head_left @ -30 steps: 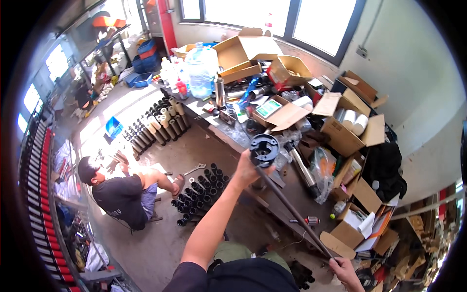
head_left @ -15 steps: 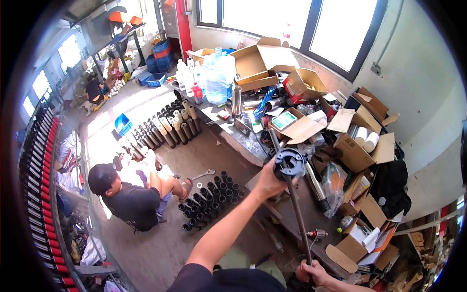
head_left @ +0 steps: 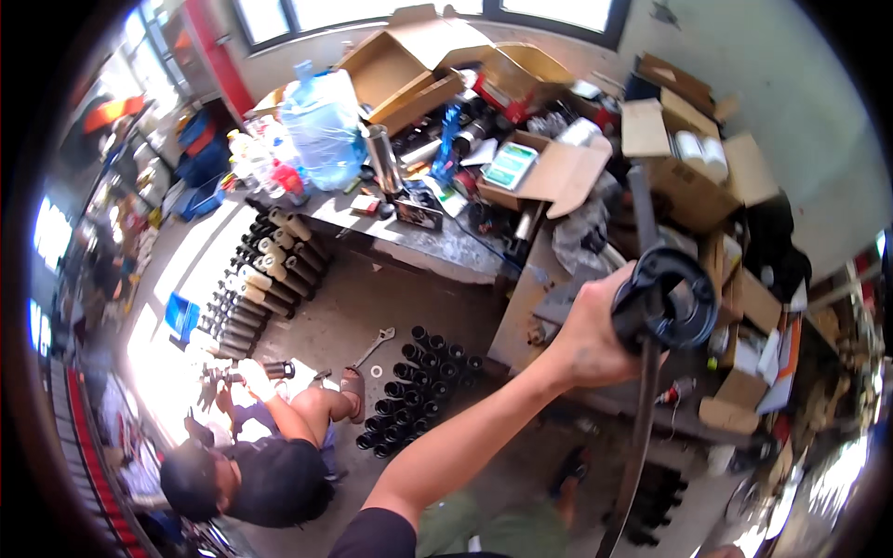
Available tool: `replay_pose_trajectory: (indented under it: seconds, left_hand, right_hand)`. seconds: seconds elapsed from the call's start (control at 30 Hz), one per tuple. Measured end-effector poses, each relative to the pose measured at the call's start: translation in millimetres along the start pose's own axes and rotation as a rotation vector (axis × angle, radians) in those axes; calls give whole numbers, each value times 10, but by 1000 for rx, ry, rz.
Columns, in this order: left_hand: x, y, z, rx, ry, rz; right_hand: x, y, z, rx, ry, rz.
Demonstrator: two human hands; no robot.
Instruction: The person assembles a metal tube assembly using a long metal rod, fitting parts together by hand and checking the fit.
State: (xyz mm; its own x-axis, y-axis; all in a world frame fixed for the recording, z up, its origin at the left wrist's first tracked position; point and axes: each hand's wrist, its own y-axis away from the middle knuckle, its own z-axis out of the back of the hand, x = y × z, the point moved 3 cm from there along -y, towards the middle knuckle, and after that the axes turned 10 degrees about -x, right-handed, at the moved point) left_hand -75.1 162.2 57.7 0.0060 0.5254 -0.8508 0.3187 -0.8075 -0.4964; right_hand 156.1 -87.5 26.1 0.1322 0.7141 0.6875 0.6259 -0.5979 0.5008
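While the left hand (head_left: 597,327) grips the collar (head_left: 684,331), the rod (head_left: 642,418) is cropped below.

The bench (head_left: 470,262) stands before the window (head_left: 558,7). On it, a water jug (head_left: 321,130) is left of a cylinder (head_left: 383,163), an open cardboard box (head_left: 698,191) far right. On the floor (head_left: 409,288), a wrench (head_left: 374,347) lies between tubes (head_left: 270,274) at left and sleeves (head_left: 419,391) at right.
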Motion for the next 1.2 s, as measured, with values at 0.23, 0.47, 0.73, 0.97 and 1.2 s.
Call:
replay_pose_trajectory:
  seconds: [0.23, 0.47, 0.73, 0.97, 1.2]
  left_hand:
    - [115, -287, 37, 492, 130, 177]
    - [26, 33, 164, 418, 2, 499]
    - [-1713, 3024, 1542, -262, 329, 1169]
    - [-1934, 1230, -78, -219, -1586, 520]
    - [-1288, 555, -448, -402, -2165, 498]
  right_hand:
    - [-1008, -1029, -1567, -322, -350, 458]
    - [-1045, -1283, -1610, -290, -22, 347]
    - [1988, -1942, 312, -981, 787, 1452]
    - [4309, -3298, 245, 102, 2117, 1414]
    - [4676, -3147, 640, -378, 2104, 1391]
